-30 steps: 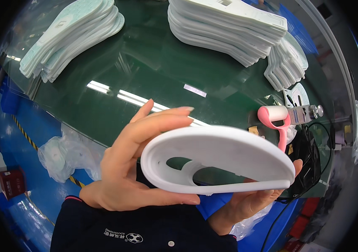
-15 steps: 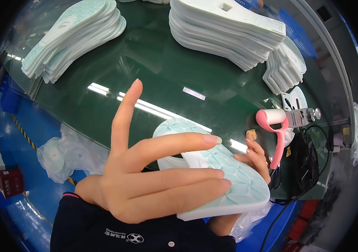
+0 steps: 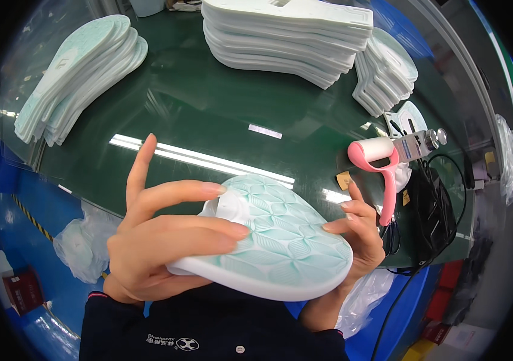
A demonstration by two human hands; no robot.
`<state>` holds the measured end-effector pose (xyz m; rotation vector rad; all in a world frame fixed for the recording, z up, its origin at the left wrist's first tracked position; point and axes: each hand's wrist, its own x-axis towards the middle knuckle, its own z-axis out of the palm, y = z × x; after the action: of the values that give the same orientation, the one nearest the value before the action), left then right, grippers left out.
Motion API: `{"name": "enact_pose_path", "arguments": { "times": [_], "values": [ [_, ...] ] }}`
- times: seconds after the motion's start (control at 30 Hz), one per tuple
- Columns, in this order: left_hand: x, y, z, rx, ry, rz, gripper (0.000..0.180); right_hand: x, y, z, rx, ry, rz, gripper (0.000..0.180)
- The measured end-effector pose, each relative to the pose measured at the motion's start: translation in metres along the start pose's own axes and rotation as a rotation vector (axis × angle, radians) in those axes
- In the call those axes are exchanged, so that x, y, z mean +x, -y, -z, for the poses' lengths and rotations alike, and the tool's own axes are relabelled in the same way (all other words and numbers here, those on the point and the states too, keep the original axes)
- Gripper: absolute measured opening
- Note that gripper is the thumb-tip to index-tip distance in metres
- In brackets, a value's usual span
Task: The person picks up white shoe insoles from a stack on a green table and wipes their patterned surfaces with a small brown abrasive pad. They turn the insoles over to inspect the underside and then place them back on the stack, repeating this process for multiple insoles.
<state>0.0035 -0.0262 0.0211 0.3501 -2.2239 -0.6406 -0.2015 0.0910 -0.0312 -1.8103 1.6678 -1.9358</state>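
factory-like workshop, green worktable, stacked white moulded pieces, striped floor tape

The glossy green tabletop carries three stacks of pale, sole-shaped pieces, a pink-handled lint roller, a silver-capped bottle and a black bag.

A wide fisheye view looks down from the person's head across the green table toward its far side. The left hand and right hand are near, close below it.
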Motion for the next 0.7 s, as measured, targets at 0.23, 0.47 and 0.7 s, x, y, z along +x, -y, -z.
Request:
{"name": "enact_pose_path", "arguments": {
  "times": [0.23,0.47,0.7],
  "values": [
    [-0.009,0.005,-0.006,-0.194,-0.100,0.044,0.033,0.002,0.005,0.002,0.089,-0.033,0.032,0.040],
    [0.000,-0.005,-0.020,-0.182,-0.050,0.060,0.051,0.009,0.022,0.000,0.279,0.070,-0.084,0.033],
    [0.000,-0.007,-0.021,-0.217,0.053,-0.023,0.030,0.017,0.049,-0.012,0.105,0.178,0.022,0.036]
  ]
}}
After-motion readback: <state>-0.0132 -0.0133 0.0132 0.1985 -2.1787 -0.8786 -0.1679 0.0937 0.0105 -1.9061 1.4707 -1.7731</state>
